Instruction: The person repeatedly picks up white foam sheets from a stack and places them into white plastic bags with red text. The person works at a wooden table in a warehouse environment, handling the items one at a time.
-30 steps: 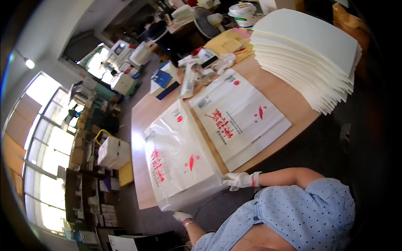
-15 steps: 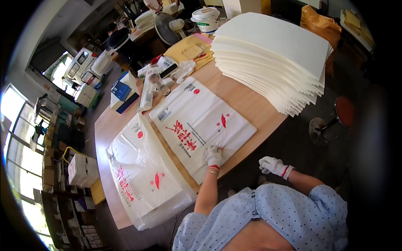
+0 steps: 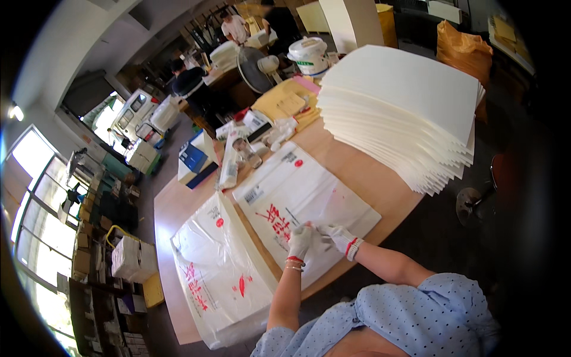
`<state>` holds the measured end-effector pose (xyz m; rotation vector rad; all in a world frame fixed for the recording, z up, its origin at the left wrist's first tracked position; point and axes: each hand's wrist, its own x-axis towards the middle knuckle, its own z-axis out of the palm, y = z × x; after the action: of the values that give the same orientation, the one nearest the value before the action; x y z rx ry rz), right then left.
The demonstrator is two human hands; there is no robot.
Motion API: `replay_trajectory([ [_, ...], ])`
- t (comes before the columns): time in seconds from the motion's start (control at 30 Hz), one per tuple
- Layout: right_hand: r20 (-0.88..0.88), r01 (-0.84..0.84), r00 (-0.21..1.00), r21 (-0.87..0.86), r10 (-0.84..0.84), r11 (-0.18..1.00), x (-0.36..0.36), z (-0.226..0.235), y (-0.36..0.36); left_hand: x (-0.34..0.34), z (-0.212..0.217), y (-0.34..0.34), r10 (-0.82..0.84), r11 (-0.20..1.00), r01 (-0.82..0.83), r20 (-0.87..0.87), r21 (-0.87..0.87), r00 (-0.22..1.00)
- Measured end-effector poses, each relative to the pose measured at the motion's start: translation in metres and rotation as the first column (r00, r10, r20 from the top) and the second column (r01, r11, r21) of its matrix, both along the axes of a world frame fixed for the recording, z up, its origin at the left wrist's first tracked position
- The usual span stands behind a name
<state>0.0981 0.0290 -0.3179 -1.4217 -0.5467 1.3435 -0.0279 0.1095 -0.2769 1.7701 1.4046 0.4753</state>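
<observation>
Plastic bag (image 3: pixel 303 205), white with red print, is lying flat on the wooden table (image 3: pixel 178 208) in front of the person, and both gloved hands are working at its near edge. Going left to right: a stack of filled plastic bags (image 3: pixel 217 279) is sitting at the table's left end, just beside the flat one, edges close or touching. Left hand (image 3: pixel 299 241) is pressing down on the flat bag, fingers curled, looking pinched on the film. Right hand (image 3: pixel 339 236) is right next to it, nearly touching, fingers also closing on the same edge; exact grip is hard to tell under the gloves. Further right, a tall stack of white foam sheets (image 3: pixel 404 107) is taking up the table's far right side, well apart from the hands. Behind, bottles and small boxes are cluttering the far edge near a blue box (image 3: pixel 193 157). Judging by looks, the bag is handling as very light, thin, soft and slippery film, wrinkling easily; gloves are likely helping with grip. Best hold is probably at the open edge near the hands, pinching one layer to separate it.
</observation>
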Motion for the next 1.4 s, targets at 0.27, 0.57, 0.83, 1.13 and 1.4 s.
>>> replay_trajectory([
  [0.27, 0.88, -0.501, 0.261, 0.474, -0.396, 0.724, 0.018, 0.011, -0.019, -0.009, 0.022, 0.055, 0.144, 0.974, -0.012, 0.576, -0.227, 0.805],
  [0.57, 0.991, -0.514, 0.12, 0.01, 0.06, 0.858, 0.003, 0.017, -0.019, 0.004, 0.144, 0.024, -0.273, 0.955, 0.191, 0.416, 0.229, 0.867],
  [0.83, 0.891, -0.118, -0.253, 0.36, -0.378, 0.926, 0.195, 0.232, -0.211, -0.011, 0.127, -0.033, -0.197, 0.627, 0.127, -0.002, 0.769, 0.98],
  [1.13, 0.968, -0.017, 0.156, 0.204, -0.199, 0.979, 0.351, 0.294, -0.224, 0.045, 0.179, -0.129, -0.703, 0.553, 0.432, 0.121, 0.713, 0.7],
  [1.4, 0.889, -0.594, -0.416, -0.104, -0.193, 0.798, 0.154, 0.324, -0.244, 0.15, 0.197, -0.159, 0.236, 0.329, 0.808, 0.871, -0.488, 0.43],
])
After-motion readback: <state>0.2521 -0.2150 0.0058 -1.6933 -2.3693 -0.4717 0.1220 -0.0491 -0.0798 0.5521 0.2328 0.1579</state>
